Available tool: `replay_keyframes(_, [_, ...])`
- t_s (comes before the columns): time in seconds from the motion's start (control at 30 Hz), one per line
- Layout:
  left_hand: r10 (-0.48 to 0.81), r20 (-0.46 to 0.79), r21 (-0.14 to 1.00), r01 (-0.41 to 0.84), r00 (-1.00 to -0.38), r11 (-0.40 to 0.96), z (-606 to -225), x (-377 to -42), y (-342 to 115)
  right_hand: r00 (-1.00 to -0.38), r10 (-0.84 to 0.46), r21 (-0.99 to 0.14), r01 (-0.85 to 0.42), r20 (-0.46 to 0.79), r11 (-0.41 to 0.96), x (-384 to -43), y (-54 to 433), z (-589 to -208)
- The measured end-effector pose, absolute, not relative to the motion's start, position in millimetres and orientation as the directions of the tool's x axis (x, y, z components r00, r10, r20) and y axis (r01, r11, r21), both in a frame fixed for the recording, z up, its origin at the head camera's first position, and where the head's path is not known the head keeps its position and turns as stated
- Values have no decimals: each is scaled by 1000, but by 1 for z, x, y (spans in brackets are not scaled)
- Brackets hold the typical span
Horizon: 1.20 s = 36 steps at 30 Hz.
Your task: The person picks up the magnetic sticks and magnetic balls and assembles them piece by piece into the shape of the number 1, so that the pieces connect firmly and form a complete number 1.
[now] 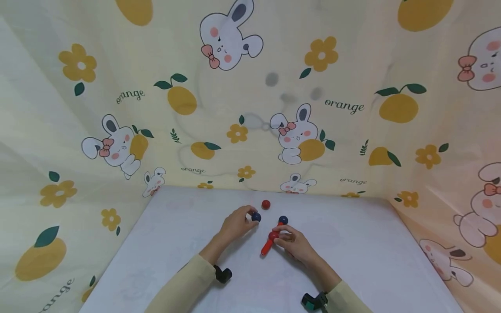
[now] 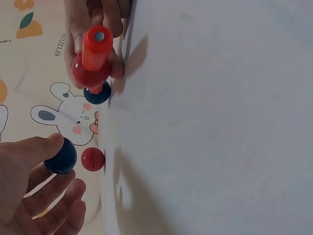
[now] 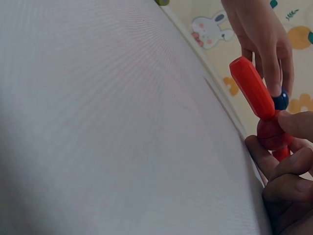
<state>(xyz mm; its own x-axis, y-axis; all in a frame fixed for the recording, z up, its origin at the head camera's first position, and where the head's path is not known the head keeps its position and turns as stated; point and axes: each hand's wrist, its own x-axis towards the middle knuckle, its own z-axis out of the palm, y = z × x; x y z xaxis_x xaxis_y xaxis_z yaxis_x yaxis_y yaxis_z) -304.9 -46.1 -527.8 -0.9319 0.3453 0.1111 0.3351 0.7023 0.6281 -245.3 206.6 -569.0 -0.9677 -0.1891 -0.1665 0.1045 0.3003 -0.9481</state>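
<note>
Between thumb and fingertips, my left hand (image 1: 236,223) pinches a dark blue ball (image 1: 256,217), seen closer in the left wrist view as a glossy blue ball (image 2: 62,157). My right hand (image 1: 296,246) grips a red ball (image 1: 273,236) that joins red rods in a line. One rod (image 1: 267,248) points toward the near side; in the right wrist view this faceted red rod (image 3: 252,88) sticks up from the ball. At the far end of the piece sits another blue ball (image 1: 283,220). A loose red ball (image 1: 266,204) lies on the table beyond my left hand.
The white table (image 1: 176,248) ends at a hanging cloth (image 1: 250,143) printed with rabbits, oranges and flowers, which also runs along both sides. A black wrist camera (image 1: 223,274) is on the left wrist and another black camera (image 1: 314,301) on the right.
</note>
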Motion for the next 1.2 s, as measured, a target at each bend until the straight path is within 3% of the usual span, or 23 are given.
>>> replay_keyframes(1.2, [390, 24, 674, 303, -921, 674, -535, -259, -79, -962, -224, -955, 88, -155, 283, -254, 213, -568])
